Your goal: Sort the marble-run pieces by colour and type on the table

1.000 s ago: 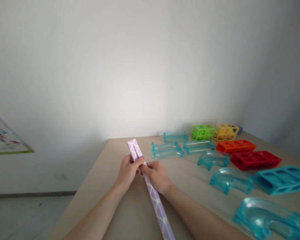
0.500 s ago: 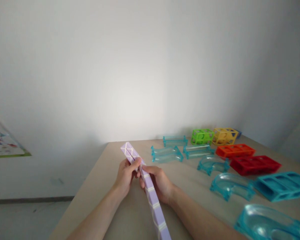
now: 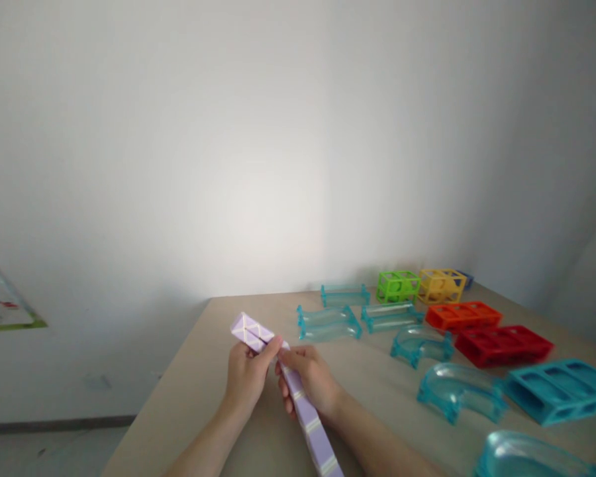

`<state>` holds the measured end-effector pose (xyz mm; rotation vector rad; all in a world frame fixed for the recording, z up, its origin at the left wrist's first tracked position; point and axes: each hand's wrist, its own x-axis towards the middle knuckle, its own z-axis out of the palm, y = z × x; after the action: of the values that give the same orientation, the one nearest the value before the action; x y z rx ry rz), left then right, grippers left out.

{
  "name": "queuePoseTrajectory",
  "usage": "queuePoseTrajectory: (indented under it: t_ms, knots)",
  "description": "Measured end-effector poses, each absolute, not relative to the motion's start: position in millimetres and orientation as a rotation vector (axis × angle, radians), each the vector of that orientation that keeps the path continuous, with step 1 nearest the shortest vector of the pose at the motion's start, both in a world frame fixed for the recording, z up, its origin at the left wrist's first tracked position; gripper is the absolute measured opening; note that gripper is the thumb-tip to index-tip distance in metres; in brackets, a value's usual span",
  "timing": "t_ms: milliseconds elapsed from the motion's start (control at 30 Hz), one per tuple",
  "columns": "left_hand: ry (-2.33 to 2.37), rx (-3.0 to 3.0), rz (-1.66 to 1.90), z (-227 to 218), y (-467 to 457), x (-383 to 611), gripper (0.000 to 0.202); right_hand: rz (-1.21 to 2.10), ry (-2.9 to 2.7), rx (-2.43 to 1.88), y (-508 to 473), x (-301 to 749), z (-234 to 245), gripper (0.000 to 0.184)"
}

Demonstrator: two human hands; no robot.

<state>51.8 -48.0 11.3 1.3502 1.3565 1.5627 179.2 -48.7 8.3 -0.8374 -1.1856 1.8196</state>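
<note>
A long lilac snake puzzle with white seams [image 3: 308,421] runs from the bottom edge up toward the table's middle. My left hand [image 3: 246,377] is closed on its far end section [image 3: 248,330], which is bent off to the left of the rest. My right hand [image 3: 310,379] is closed round the puzzle just below that bend. Both hands hover over the beige table [image 3: 198,397].
Clear blue track pieces, straight [image 3: 328,322] and curved [image 3: 459,391], lie to the right. Behind them stand a green cube frame [image 3: 397,285] and a yellow one [image 3: 441,285]. Orange [image 3: 461,315], red [image 3: 501,344] and teal [image 3: 559,389] blocks lie farther right. The table's left edge drops to the floor.
The puzzle's far end section has turned leftward out of line with the rest. Both hands have kept their hold and sit slightly lower in the picture.
</note>
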Motion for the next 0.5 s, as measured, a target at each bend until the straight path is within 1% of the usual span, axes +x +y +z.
queuePoseTrajectory:
  t_ms: [233, 367, 500]
  knots:
    - [1.319, 1.271, 1.546, 8.2, -48.0, 53.9, 0.039, 1.842, -1.196, -0.939, -49.3, 181.3, 2.5, 0.04]
    - [1.278, 1.273, 1.542, 8.1, -47.7, 53.1, 0.039, 1.934, -1.158, -0.809, -50.0, 182.3, 0.1, 0.031]
    - [1.243, 1.249, 1.529, 6.6, -46.1, 50.2, 0.041, 2.0, -1.162, -0.727, -49.3, 182.3, -0.7, 0.033]
